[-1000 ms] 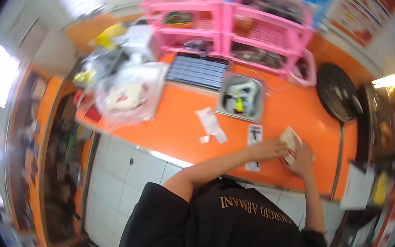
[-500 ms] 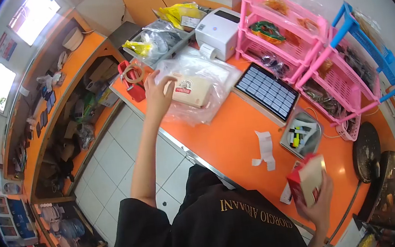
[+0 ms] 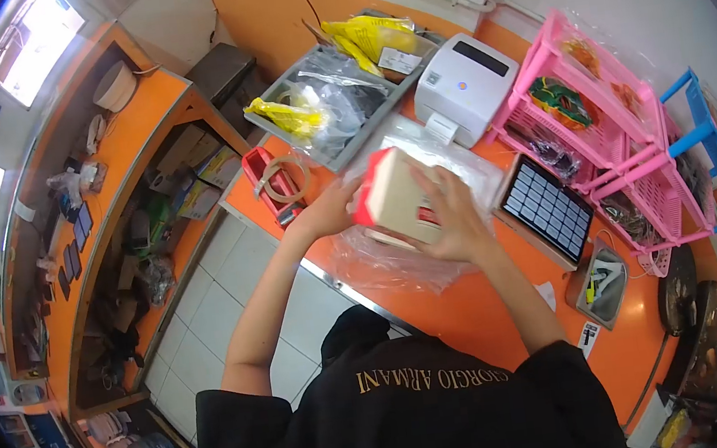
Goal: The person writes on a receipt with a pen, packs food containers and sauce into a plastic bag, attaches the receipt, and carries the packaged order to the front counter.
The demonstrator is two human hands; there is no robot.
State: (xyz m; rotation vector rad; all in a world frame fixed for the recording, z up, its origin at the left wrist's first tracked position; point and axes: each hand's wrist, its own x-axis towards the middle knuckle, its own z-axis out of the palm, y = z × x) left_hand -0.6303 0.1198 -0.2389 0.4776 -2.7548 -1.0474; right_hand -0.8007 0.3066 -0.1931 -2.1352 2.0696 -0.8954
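Observation:
My right hand (image 3: 453, 226) grips a cream and red cardboard food box (image 3: 395, 193), fingers spread across its cream face. At the box's red end is my left hand (image 3: 330, 211), its fingers closed against that side and partly hidden by it. The box is held tilted over a clear plastic bag (image 3: 400, 268) on the orange counter. Below the held box, the edge of a second cream box (image 3: 387, 238) shows, mostly covered.
A red tape dispenser (image 3: 273, 185) stands left of the bag. Behind are a grey tray (image 3: 340, 150) of plastic packages and a white label printer (image 3: 465, 85). To the right sit a tablet (image 3: 546, 208), a marker bin (image 3: 599, 284) and pink racks (image 3: 581, 107).
My right hand has brought the red and cream box from the right side of the counter over the plastic bag. My left hand now meets the box's red end. The camera view has shifted.

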